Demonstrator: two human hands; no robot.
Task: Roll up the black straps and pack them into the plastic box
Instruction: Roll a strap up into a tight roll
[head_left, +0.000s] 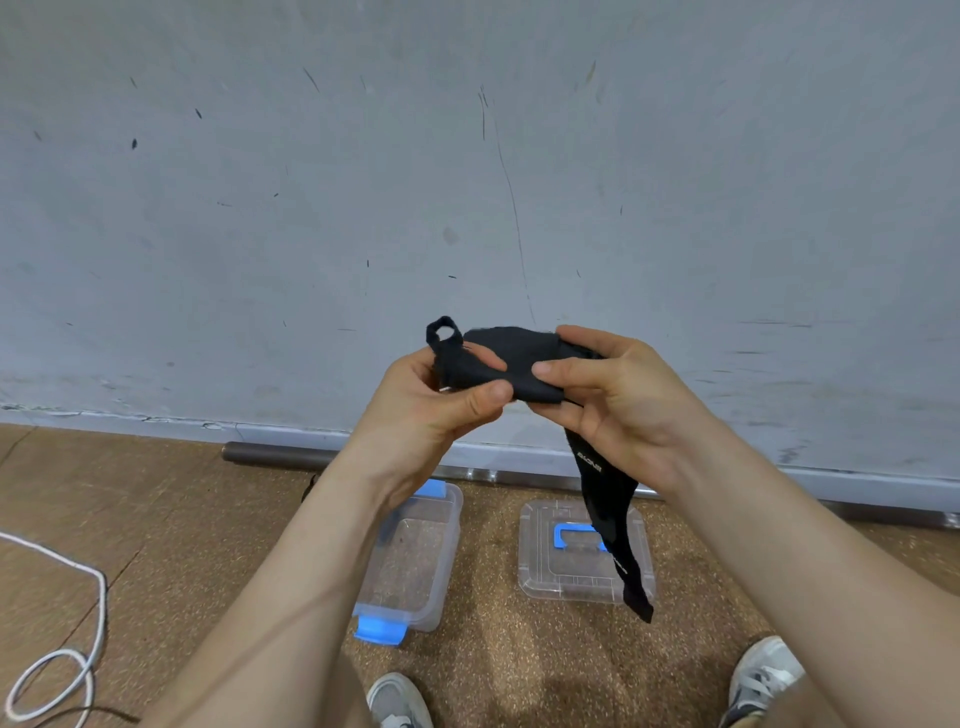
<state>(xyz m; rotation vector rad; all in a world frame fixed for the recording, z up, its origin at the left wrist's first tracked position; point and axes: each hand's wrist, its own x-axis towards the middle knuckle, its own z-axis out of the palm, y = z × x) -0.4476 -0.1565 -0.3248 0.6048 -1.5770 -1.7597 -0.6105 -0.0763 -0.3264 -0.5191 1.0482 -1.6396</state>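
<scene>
While both hands hold it up in the air above the plastic box (453, 540), the black strap (511, 358) is partly gathered into a thick fold between them. The left hand (441, 400) pinches the end of the fold, thumb on the near side and fingers curled behind, with a small loop of the strap standing up above its fingers. The right hand (608, 395) grips the other end of the fold, thumb lying flat along the top and fingers wrapped underneath. From under that hand the loose tail of the strap hangs down, printed with pale lettering too small to read, and it ends in front of the clear lid (561, 582) that lies flat on the floor just to the right of the box. The box stands open, a blue latch (382, 631) on its near end. Well to the left of the box a white cable (78, 623) loops on the floor. A metal rod (275, 454) lies beyond the box along the foot of the wall.
</scene>
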